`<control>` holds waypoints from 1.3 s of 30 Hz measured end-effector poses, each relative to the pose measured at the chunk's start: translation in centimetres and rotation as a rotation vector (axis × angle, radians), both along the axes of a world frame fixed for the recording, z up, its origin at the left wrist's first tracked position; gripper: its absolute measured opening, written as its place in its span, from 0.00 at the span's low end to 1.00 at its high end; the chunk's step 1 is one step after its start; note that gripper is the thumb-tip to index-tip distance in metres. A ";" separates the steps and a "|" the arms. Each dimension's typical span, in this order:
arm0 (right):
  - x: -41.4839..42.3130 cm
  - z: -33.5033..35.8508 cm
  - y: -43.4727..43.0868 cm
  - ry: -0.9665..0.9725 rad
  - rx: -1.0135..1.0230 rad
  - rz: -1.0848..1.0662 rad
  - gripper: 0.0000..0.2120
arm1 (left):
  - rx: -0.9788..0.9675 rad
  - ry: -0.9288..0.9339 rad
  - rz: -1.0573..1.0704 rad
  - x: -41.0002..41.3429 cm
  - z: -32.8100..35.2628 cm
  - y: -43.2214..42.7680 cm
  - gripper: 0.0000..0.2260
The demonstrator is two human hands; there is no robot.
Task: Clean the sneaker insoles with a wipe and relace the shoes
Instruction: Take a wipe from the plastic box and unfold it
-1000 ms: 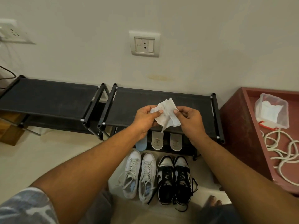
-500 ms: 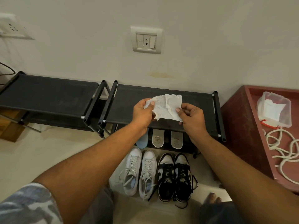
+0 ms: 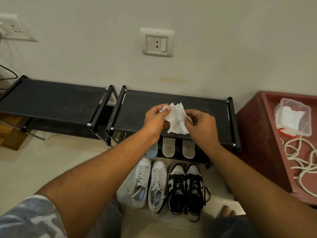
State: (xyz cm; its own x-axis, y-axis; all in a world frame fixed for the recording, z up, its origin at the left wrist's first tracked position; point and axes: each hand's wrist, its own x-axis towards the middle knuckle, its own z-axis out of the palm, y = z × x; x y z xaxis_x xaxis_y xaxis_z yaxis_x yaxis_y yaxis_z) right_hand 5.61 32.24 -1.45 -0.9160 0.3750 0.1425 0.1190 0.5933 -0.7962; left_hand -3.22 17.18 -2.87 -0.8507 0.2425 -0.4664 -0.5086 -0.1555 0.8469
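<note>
Bottom of frame, centre: white sneakers (image 3: 149,182), one pair, side by side on the floor, laces slack; black-and-white sneakers (image 3: 186,188), one pair, just beside them to the right, lace ends trailing onto the floor. Above these, on the lower tier of the shoe rack (image 3: 135,109): three insoles showing, one pale blue insole (image 3: 151,151) partly behind the left forearm, two grey insoles (image 3: 169,148) alongside, tops hidden under the top shelf. Middle of frame, over that shelf: wipe (image 3: 176,121), white, crumpled, held clear of the rack; left hand (image 3: 154,119) pinches its upper left edge between thumb and forefinger, right hand (image 3: 200,126) pinches its right side, other fingers curled. Step judged: opening out the wipe before any insole is touched. Recommended handling: draw the edges apart until the sheet lies flat, fold once into a pad, then free one hand to lift and brace an insole while the other rubs heel to toe; turn to a fresh face per insole. Right of frame: clear tub (image 3: 293,115) holding spare wipes, in a red tray (image 3: 253,134) with white rope (image 3: 301,162). Relacing appears not begun.
</note>
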 end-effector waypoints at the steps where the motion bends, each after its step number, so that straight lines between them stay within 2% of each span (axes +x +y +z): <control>1: 0.1 0.1 -0.3 0.008 0.006 0.037 0.14 | 0.002 -0.005 0.002 0.1 0.3 0.1 0.11; 5: 0.0 0.0 -1.1 0.023 -0.071 0.077 0.15 | 0.094 -0.022 -0.008 0.6 1.6 0.4 0.25; 8: 0.0 0.2 -1.2 0.008 -0.237 0.034 0.17 | 0.040 0.062 -0.032 1.1 2.2 0.5 0.30; 12: 0.0 0.9 -1.1 -0.018 -0.531 -0.019 0.17 | -0.093 0.302 -0.108 2.1 2.6 0.7 0.29; 16: -0.4 0.3 -0.6 -0.065 -0.674 -0.107 0.12 | -0.208 0.592 -0.269 2.7 1.5 0.3 0.28; 19: -0.7 0.2 -0.3 -0.080 -0.805 -0.205 0.09 | -0.291 0.689 -0.178 2.7 1.4 0.1 0.21; 21: -0.8 0.4 -0.1 -0.071 -0.896 -0.229 0.09 | -0.342 0.664 -0.099 2.2 1.1 0.1 0.20; 24: -0.8 0.7 0.1 -0.061 -0.997 -0.215 0.10 | -0.378 0.377 -0.173 1.7 0.9 -0.1 0.33; 25: -0.8 0.8 0.2 -0.057 -1.013 -0.206 0.11 | -0.352 0.278 -0.237 1.8 1.0 -0.1 0.33; 27: -0.8 0.8 0.2 -0.045 -1.020 -0.200 0.13 | -0.275 0.168 -0.325 1.9 0.8 -0.1 0.23; 29: -0.9 0.7 0.4 -0.032 -1.002 -0.209 0.15 | -0.255 0.158 -0.334 2.1 0.9 0.0 0.15; 31: -0.9 0.8 0.5 -0.019 -0.964 -0.227 0.15 | -0.238 0.156 -0.323 2.0 0.9 0.0 0.12; 39: -0.9 0.5 1.3 -0.008 -0.809 -0.209 0.11 | -0.069 0.063 -0.338 1.7 1.4 0.0 0.13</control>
